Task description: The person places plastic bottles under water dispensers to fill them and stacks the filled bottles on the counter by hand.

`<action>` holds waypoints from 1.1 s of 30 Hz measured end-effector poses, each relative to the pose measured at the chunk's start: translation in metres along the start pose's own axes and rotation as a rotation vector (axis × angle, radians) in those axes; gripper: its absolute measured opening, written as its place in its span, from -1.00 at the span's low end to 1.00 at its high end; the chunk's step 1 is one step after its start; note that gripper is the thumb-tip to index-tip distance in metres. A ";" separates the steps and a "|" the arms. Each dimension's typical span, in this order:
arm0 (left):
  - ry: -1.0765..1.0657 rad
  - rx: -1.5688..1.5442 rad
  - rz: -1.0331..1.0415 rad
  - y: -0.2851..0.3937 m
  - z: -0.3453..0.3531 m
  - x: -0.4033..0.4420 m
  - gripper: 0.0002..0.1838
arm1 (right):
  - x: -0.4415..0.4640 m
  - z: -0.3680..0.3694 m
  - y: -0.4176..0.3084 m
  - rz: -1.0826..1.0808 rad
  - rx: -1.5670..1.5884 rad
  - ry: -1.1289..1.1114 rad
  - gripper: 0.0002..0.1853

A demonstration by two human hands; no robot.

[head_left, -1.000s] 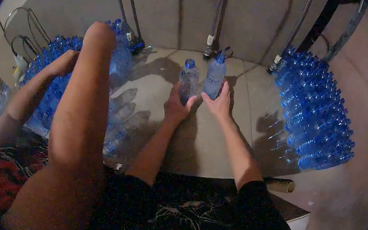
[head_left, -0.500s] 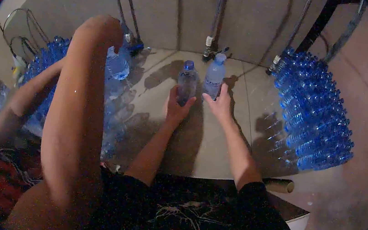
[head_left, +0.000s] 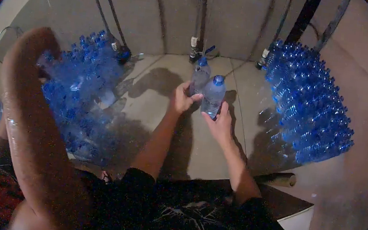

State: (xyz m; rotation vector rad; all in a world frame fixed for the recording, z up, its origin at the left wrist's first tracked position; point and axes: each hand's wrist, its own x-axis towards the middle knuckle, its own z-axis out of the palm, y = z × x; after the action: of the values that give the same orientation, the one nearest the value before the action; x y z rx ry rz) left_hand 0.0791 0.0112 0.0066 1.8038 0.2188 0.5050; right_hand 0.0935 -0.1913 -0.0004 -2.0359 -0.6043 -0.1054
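My left hand [head_left: 185, 98] is closed around the lower part of a clear bluish plastic bottle [head_left: 201, 75]. That bottle stands close to the central pipe, with its blue-tinted top towards the wall. Nearer to me, my right hand [head_left: 220, 121] grips a second plastic bottle [head_left: 214, 95] low on its side, thumb in front. It seems to hold clear liquid and has a blue top; whether this is a cap I cannot tell. The two bottles nearly touch, the second partly covering the first.
Packed rows of blue bottles [head_left: 309, 103] stand at the right. Another blurred group of bottles [head_left: 81, 88] is at the left, where a co-worker's bare arm [head_left: 27, 118] reaches in. Pipes with valves [head_left: 194, 47] run down the wall. A cardboard tube [head_left: 281, 179] lies near the front edge.
The bottle in my right hand has come towards me, and the one in my left hand has moved away towards the central pipe. The co-worker's arm has swung left, uncovering more bottles.
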 end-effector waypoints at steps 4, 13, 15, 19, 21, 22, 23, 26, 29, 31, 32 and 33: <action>0.075 0.139 -0.126 0.007 -0.005 -0.004 -0.27 | -0.008 -0.003 -0.002 -0.011 -0.040 0.020 -0.15; 0.039 0.013 0.018 -0.030 -0.009 0.005 -0.02 | -0.127 -0.150 0.033 0.181 -0.416 0.448 -0.09; 0.019 0.035 -0.039 -0.010 -0.016 -0.002 -0.03 | -0.136 -0.184 0.041 0.246 -0.431 0.582 -0.09; 0.100 -0.027 0.028 -0.039 -0.016 -0.009 -0.03 | -0.120 -0.218 0.097 0.335 -0.431 0.749 0.00; 0.129 0.059 0.037 -0.026 -0.024 -0.028 -0.04 | -0.105 -0.229 0.106 0.238 -0.648 0.855 -0.05; 0.111 0.013 -0.010 -0.019 -0.029 -0.040 -0.05 | -0.098 -0.228 0.104 0.183 -0.755 0.905 -0.08; 0.096 -0.034 -0.059 -0.012 -0.034 -0.055 -0.07 | -0.095 -0.226 0.101 0.191 -0.722 0.957 -0.07; 0.111 -0.322 -0.156 0.020 -0.034 -0.113 -0.19 | -0.093 -0.214 0.091 0.382 -0.594 0.960 -0.12; 0.147 -0.372 -0.248 0.071 -0.043 -0.172 -0.51 | -0.098 -0.201 0.102 0.315 -0.538 0.843 -0.32; 0.125 -0.350 -0.249 0.076 -0.067 -0.203 -0.51 | -0.088 -0.175 0.088 0.130 -0.413 0.753 -0.45; 0.121 -0.258 -0.255 0.070 -0.078 -0.220 -0.50 | -0.087 -0.145 0.073 0.078 -0.228 0.628 -0.51; 0.165 -0.226 -0.291 0.072 -0.091 -0.239 -0.51 | -0.089 -0.109 0.044 0.029 -0.009 0.459 -0.57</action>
State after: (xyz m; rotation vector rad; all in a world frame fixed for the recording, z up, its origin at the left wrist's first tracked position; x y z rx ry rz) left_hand -0.1812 -0.0263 0.0404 1.4807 0.5103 0.4509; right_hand 0.0547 -0.3332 -0.0055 -1.9378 -0.2841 -0.5423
